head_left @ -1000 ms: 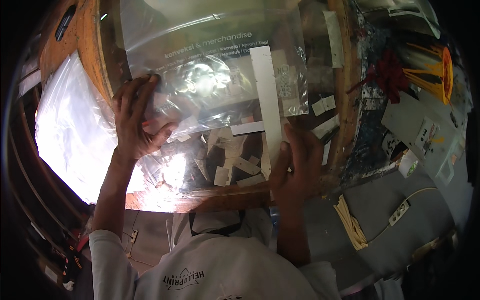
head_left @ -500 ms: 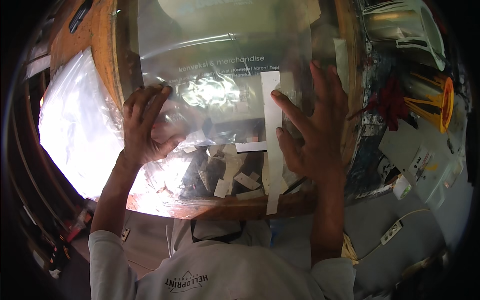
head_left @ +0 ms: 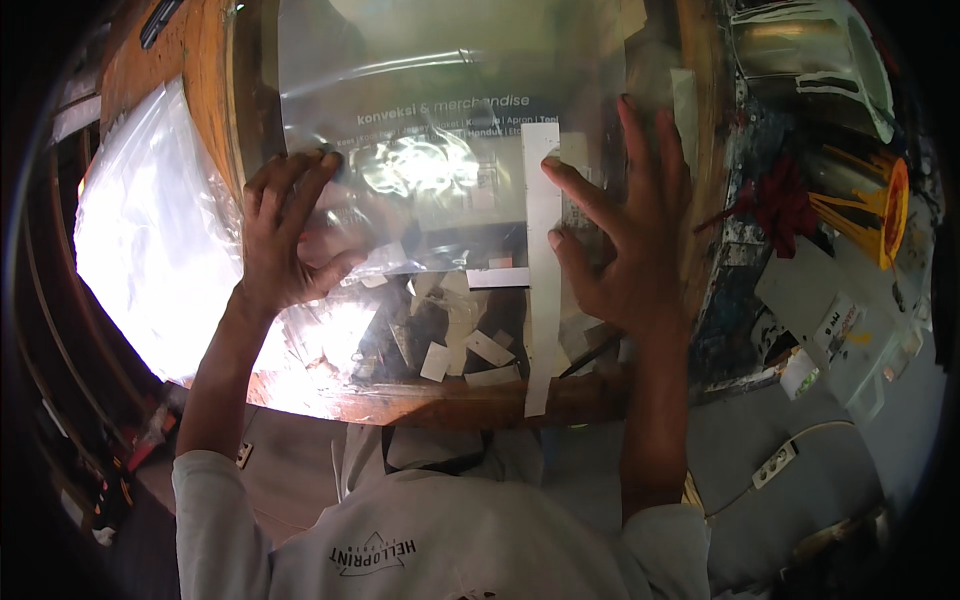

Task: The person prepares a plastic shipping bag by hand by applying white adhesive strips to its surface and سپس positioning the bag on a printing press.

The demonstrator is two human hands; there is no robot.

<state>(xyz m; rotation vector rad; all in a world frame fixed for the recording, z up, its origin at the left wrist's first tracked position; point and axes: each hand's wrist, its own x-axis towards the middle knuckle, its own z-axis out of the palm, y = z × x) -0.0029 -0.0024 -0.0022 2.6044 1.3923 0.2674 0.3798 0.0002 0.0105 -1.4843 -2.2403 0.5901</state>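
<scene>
Both grips spread flat: clear bag under the left, white strip under the right

Left grip [head_left: 275, 235]: thumb and fingers apart, fingertips resting on the left part of the clear printed bag [head_left: 410, 75], nothing pinched. Bag extends ahead of this grip and across toward the right one. Likely reason: a wide spread presses loose film flat so that it does not slide.

Right grip [head_left: 635, 250]: thumb and index parted, both tips on the long white strip [head_left: 540, 320] just to its left; nothing clamped. Other fingers reach forward; contact beneath them cannot be told. Two separate touch points probably steady the strip against turning.

Strip lies over the bag's right part, its near end reaching the wooden edge of the surface [head_left: 470, 408]. Short white strip [head_left: 497, 278] between the grips. Glaring plastic sheets [head_left: 155, 240] left of the left grip, perhaps set aside there.
</scene>
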